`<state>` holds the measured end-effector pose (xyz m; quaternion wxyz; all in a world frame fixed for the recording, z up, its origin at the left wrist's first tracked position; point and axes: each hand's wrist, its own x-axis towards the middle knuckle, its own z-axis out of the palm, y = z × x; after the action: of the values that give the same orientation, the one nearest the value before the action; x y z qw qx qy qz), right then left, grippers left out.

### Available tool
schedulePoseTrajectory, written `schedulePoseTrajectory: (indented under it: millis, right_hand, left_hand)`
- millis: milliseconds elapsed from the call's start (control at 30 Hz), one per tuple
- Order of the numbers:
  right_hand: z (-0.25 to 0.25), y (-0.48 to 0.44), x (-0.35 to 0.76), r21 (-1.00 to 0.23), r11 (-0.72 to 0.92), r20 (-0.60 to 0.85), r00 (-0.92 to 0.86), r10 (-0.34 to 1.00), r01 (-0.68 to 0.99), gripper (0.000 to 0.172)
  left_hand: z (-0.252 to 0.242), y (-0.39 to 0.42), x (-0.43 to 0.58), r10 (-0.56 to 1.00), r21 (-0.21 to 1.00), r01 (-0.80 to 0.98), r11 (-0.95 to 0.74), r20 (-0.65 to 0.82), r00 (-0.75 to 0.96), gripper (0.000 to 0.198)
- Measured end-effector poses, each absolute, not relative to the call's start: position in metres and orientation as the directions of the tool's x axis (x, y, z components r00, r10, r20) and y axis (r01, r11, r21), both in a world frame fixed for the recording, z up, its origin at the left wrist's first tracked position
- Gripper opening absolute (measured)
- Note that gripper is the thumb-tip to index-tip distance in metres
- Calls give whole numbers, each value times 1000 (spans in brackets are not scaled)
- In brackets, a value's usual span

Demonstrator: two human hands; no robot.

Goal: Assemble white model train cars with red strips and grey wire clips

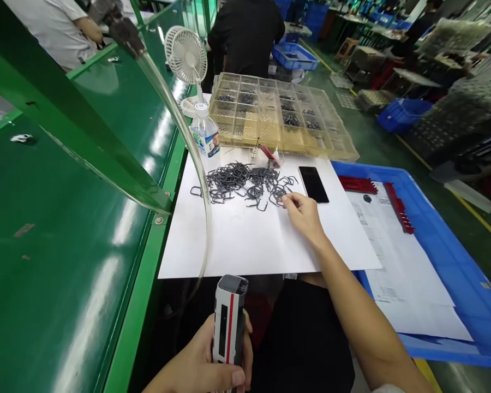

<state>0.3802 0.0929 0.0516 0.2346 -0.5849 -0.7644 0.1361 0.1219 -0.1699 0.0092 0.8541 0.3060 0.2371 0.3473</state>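
My left hand [213, 355] is wrapped round a grey and white boxy device [229, 319] with a red stripe, held upright in front of the table's near edge. At the right end of a pile of dark grey bent clips [231, 177], my right hand [303, 215] has its thumb and forefinger pinched together. The fingertips touch a dark grey clip [277, 194] at the pile's edge; whether it is lifted off the others I cannot tell. Just beyond my right hand lies a black phone [313, 184] on the white table top [253, 240].
A clear compartment box [265, 117] stands at the back, beside a water bottle [204, 131] and a white fan [187, 54]. A clear hose [196, 164] hangs across the left side. To the right is a blue bin [437, 240] with papers and red parts; a green conveyor [65, 262] runs left.
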Motion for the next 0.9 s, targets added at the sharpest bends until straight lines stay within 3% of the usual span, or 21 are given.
schedulePoseTrajectory:
  millis: [67,167,300,433,567,700,767,900]
  right_hand:
    - [50,76,384,-538,248,143,-202,969,806,34]
    - [44,51,390,-454,254,153,-206,967,854,27]
    - [32,41,397,-422,456,331,-335,882,783,28]
    - [24,45,397,-446,582,320,-486,813,680,26]
    - [41,25,386,-638,489,313,-381,870,595,21]
    - [90,-23,368,-878,335,197,-379,904,342,19]
    - [114,-45,362,-902,331,175,-466,867,276,20]
    - [137,-67,357,-887,348,139,-544,828,303,27]
  left_hand:
    - [7,-169,123,756,655,-497,568,-176,631,60]
    - [5,-165,125,785,658,-518,546,-185,592,53]
    - [8,-159,126,796,738,-393,549,-316,517,50]
    - [14,-157,128,776,775,-293,560,-368,511,53]
    - [19,-156,131,768,790,-262,555,-365,525,53]
    - [25,-155,137,797,750,-382,540,-310,517,62]
    - [29,-153,139,820,761,-407,505,-277,501,56]
    - [35,-151,138,857,849,-356,391,-195,477,38]
